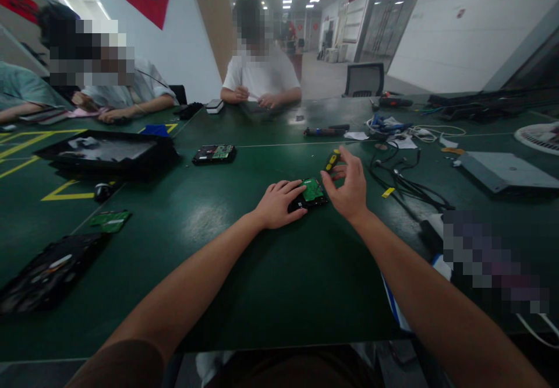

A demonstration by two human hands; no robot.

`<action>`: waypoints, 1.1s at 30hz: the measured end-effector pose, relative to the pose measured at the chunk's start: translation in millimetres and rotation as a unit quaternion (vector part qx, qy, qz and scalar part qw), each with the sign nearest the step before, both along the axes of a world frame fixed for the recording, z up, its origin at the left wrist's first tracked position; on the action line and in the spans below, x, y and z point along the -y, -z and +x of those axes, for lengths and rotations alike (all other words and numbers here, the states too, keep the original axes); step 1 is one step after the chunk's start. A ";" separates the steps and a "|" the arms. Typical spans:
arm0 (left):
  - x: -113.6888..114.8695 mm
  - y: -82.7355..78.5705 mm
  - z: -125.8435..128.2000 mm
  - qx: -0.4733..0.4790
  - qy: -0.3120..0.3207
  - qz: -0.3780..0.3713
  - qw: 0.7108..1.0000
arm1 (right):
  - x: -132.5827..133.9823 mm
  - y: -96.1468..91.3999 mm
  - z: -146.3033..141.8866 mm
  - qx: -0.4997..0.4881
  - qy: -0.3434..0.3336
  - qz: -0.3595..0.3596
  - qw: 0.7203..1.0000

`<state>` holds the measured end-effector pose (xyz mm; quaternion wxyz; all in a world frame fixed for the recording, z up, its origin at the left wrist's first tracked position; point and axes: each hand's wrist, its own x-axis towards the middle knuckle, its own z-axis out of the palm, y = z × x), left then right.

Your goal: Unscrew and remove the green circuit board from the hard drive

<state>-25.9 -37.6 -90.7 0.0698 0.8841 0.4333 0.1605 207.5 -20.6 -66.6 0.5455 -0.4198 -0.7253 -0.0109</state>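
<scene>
A hard drive (312, 193) with a green circuit board facing up lies on the green table (244, 295) in front of me. My left hand (282, 203) grips its left side, fingers over the top edge and thumb along the near edge. A yellow and black screwdriver (332, 161) is between the thumb and fingers of my right hand (349, 185), just right of the drive and above it. Its tip is too unclear to make out. Farther back on the left lies a second hard drive (213, 154), apart from both hands.
At left are a black tray (109, 152), a mouse (103, 192), a green circuit board (111, 220) and a black part (50, 271). Black cables (404, 184), a grey metal box (509, 171) and a white fan (539, 138) occupy the right. Several people sit across the table.
</scene>
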 end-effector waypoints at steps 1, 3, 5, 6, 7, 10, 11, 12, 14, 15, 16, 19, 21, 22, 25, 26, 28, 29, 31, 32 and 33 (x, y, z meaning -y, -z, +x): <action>0.0 -0.1 0.0 0.001 0.000 -0.001 1.000 | 0.3 -0.2 -0.3 0.001 0.000 -0.002 1.000; 0.2 -0.5 0.2 0.002 -0.001 -0.002 1.000 | 0.7 -0.3 -0.8 0.001 -0.006 -0.004 1.000; 0.7 -1.1 0.3 0.002 -0.001 -0.002 1.000 | 0.5 0.2 -1.1 -0.002 -0.015 -0.003 1.000; 0.9 -1.4 0.4 0.002 0.000 -0.002 1.000 | 0.1 0.6 -1.1 -0.003 -0.019 -0.001 1.000; 1.1 -1.5 0.4 0.001 0.000 0.000 1.000 | -0.4 1.1 -0.9 -0.004 -0.021 0.002 1.000; 1.3 -1.4 0.4 -0.001 -0.001 0.003 1.000 | -1.8 2.1 -0.1 -0.005 -0.012 0.006 1.000; 1.3 -1.2 0.4 -0.001 -0.002 0.003 1.000 | -2.0 2.1 0.0 -0.004 -0.009 0.005 1.000; 1.1 -0.9 0.4 -0.002 -0.002 0.001 1.000 | -2.0 1.8 0.1 -0.002 -0.007 0.003 1.000; 0.8 -0.4 0.5 -0.003 -0.003 0.000 1.000 | -1.7 0.9 -0.2 0.000 -0.008 0.003 1.000; 0.6 -0.2 0.6 -0.003 -0.003 0.001 1.000 | -1.4 0.4 -0.5 0.000 -0.011 0.005 1.000; 0.4 -0.1 0.6 -0.003 -0.004 0.002 1.000 | -1.2 0.0 -0.7 -0.001 -0.014 0.009 1.000; 0.4 0.0 0.6 -0.002 -0.004 0.006 1.000 | -1.0 -0.4 -0.9 -0.004 -0.017 0.017 1.000; 0.6 -0.2 0.6 -0.002 -0.003 0.007 1.000 | -1.1 -0.1 -0.5 -0.005 -0.014 0.015 1.000; 0.7 -0.2 0.5 -0.002 -0.003 0.007 1.000 | -1.2 0.1 -0.3 -0.005 -0.013 0.014 1.000; 0.8 -0.5 0.6 -0.001 -0.002 0.008 1.000 | -1.2 0.5 0.3 -0.003 -0.016 0.011 1.000; 0.9 -0.5 0.7 -0.001 -0.002 0.008 1.000 | -1.2 0.5 0.4 -0.002 -0.018 0.011 1.000; 1.0 -0.8 0.7 0.001 -0.001 0.006 1.000 | -1.1 0.6 0.4 -0.001 -0.021 0.010 1.000; 1.0 -1.0 0.6 0.002 0.000 0.006 1.000 | -1.1 0.6 0.4 0.000 -0.021 0.009 1.000; 1.2 -1.3 0.4 0.002 0.000 0.003 1.000 | -1.1 0.6 0.4 -0.001 -0.017 0.009 1.000; 1.2 -1.4 0.3 0.001 0.000 0.002 1.000 | -1.0 0.4 0.4 -0.001 -0.014 0.008 1.000; 1.3 -1.5 0.1 0.000 0.000 0.002 1.000 | -0.9 0.1 0.4 -0.002 -0.012 0.007 1.000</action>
